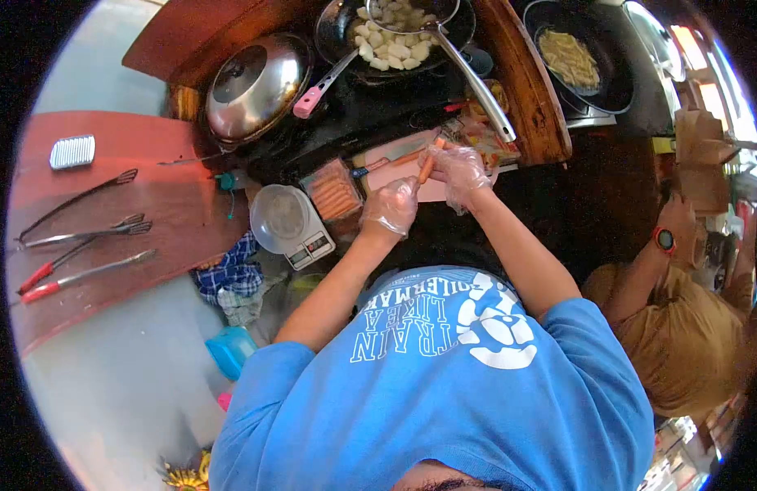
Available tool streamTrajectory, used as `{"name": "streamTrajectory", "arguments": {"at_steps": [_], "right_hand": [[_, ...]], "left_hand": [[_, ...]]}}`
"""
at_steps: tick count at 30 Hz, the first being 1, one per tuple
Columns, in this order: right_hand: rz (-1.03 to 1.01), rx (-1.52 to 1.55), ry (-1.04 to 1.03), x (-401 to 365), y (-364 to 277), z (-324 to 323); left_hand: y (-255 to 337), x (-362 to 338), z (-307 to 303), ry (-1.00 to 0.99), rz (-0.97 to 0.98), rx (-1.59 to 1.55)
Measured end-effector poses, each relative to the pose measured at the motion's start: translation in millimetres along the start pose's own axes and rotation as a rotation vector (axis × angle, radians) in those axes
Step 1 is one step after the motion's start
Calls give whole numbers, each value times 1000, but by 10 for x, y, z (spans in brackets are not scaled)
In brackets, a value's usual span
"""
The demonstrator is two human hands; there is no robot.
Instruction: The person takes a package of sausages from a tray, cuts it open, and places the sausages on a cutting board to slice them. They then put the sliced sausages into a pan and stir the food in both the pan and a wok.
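Note:
Both my hands wear clear plastic gloves. My left hand (pixel 390 206) is closed at the lower end of an orange-brown sausage (pixel 427 168). My right hand (pixel 460 173) has its fingers closed round the sausage's upper part. Beneath them lies a pale cutting board (pixel 431 191), with a blue-handled knife (pixel 359 173) at its left edge. A pack of sausages (pixel 336 193) sits just left of the board. Beside it, a clear round bowl (pixel 278 218) rests on a white kitchen scale (pixel 311 250).
A lidded pan (pixel 260 88) and a wok of white pieces (pixel 386 49) stand beyond the board. Tongs (pixel 88 277) and a grater (pixel 72 152) lie on the red table (pixel 141 188). At right, a person in brown (pixel 689 344) works near another pan (pixel 611 74).

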State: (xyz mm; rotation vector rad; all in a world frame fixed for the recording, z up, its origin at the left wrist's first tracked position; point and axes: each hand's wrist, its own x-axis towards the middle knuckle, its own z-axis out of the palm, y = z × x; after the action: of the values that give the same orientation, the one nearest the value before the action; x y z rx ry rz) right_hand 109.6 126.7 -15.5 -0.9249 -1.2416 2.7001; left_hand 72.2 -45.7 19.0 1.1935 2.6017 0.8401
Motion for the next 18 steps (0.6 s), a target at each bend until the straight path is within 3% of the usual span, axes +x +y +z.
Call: {"name": "streamTrajectory", "arguments": {"at_steps": [4, 13, 16, 17, 18], "right_hand": [[8, -14, -5, -7, -74, -24], [99, -234, -32, -232, -267, -118], [126, -193, -140, -257, -260, -259], [123, -134, -206, -283, -285, -282], [122, -74, -273, -301, -301, -302]], "left_hand": [[90, -3, 16, 131, 72, 22], [267, 51, 49, -8, 75, 127], [208, 96, 95, 30, 111, -22], [247, 106, 73, -18, -19, -95], [234, 114, 92, -19, -16, -94]]}}
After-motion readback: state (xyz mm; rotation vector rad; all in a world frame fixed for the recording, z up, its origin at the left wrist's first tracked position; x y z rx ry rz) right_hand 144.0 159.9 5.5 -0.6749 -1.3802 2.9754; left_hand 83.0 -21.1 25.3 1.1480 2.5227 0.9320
